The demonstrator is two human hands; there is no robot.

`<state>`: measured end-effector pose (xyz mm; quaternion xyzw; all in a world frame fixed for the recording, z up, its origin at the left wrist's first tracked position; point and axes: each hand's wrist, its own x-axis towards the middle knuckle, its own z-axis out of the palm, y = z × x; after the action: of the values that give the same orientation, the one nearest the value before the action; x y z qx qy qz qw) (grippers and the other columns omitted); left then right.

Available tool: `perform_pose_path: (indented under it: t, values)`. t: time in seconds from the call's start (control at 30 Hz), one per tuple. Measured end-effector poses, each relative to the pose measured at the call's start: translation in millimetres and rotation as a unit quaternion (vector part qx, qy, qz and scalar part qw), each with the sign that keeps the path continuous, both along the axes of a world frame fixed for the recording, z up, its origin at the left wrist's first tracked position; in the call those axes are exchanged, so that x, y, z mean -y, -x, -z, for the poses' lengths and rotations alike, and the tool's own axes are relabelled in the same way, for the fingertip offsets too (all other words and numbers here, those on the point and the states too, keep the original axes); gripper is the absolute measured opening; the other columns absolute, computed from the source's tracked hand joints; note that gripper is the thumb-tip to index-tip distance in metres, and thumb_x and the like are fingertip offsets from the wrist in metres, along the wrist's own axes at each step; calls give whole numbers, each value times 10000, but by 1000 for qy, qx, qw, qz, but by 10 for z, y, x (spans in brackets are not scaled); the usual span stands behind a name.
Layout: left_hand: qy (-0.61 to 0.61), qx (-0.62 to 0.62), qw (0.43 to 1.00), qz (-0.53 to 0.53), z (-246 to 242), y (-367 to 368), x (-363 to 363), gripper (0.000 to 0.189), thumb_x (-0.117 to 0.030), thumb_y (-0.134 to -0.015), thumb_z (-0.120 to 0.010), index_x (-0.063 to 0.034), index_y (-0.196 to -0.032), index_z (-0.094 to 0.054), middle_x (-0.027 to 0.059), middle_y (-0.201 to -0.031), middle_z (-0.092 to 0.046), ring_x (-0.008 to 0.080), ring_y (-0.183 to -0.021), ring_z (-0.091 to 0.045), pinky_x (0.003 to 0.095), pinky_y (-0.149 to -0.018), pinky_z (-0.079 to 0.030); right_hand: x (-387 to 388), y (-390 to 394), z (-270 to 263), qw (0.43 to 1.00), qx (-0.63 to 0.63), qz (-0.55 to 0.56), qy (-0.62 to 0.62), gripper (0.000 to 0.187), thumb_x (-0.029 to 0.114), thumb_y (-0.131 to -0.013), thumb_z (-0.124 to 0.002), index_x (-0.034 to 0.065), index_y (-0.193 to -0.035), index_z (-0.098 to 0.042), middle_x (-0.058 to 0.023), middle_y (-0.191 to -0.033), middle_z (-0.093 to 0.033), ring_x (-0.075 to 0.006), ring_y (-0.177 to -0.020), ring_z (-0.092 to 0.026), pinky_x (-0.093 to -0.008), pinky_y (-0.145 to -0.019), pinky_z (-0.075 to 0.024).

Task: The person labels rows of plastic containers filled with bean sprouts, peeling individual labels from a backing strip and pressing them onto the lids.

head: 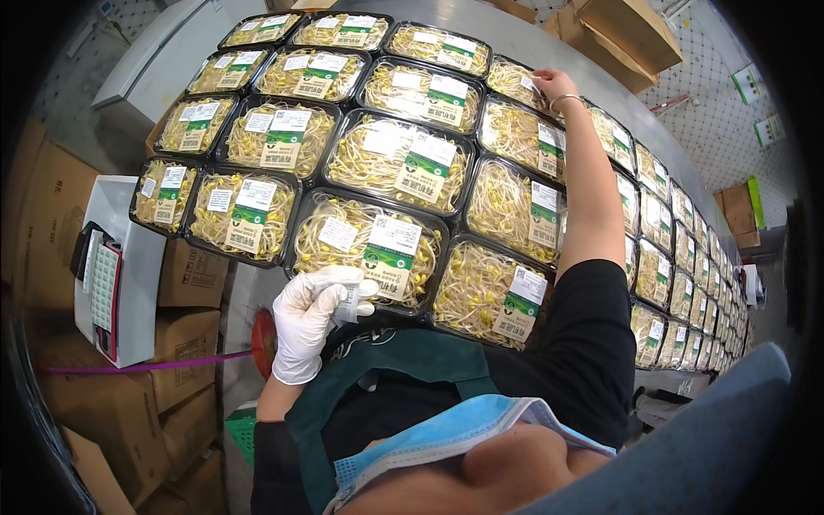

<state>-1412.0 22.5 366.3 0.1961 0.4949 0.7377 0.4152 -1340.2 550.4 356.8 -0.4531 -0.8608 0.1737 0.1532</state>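
My left hand [315, 315], in a white disposable glove, is closed around a strip of stickers [348, 305] at the front edge of a tray of bean sprouts [412, 270]. Bare and wearing a bangle, my right hand [553, 85] reaches to the far row, its fingertips at a small white sticker [529, 84] on another sprout tray [508, 76]. Trays on the left bear a green-and-tan label and a white sticker. The near right tray [476, 290] shows only the green-and-tan label. Whether my right fingers still grip the sticker is unclear.
Rows of packed sprout trays [656, 270] continue rightward along the metal table [444, 14]. Cardboard boxes [187, 270] and a white foam box [143, 270] stand at the left. Open cartons [611, 42] lie beyond the table. A white cabinet [161, 58] stands at the upper left.
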Motion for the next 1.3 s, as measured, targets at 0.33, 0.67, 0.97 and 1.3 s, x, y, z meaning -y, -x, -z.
perform_pose_path:
  t: [0.33,0.67,0.97,1.3]
  values:
    - [23,5,1000,-6,39,-14,-15,228,-73,-834,-496,94,-989,-506,205,-882,-592,248,-792,-614,330,-650,-543,73,169,-168,961,224,-86,-136,273,333,-692,-620,149,-890,-653,-81,-888,-627,-242,-830,-585,-333,-747,-460]
    - [7,3,1000,-15,55,-24,-6,234,-80,-833,-501,98,-985,-505,200,-894,-588,253,-796,-613,337,-654,-545,-48,155,-182,971,202,-93,-83,301,371,-718,-580,110,-848,-656,-80,-832,-633,-237,-773,-587,-321,-692,-457]
    - [18,4,1000,-7,55,-18,-11,237,-84,-835,-499,97,-987,-507,207,-884,-594,247,-786,-614,329,-653,-539,-30,125,-91,966,188,-83,-155,267,305,-734,-564,73,-859,-608,-101,-811,-622,-261,-764,-581,-325,-690,-450]
    - [26,0,999,-22,40,-33,-31,235,-85,-834,-496,91,-989,-510,206,-862,-603,232,-733,-623,304,-630,-533,33,54,-88,974,129,-83,-169,228,236,-706,-553,56,-832,-614,-115,-789,-620,-273,-753,-582,-329,-692,-455]
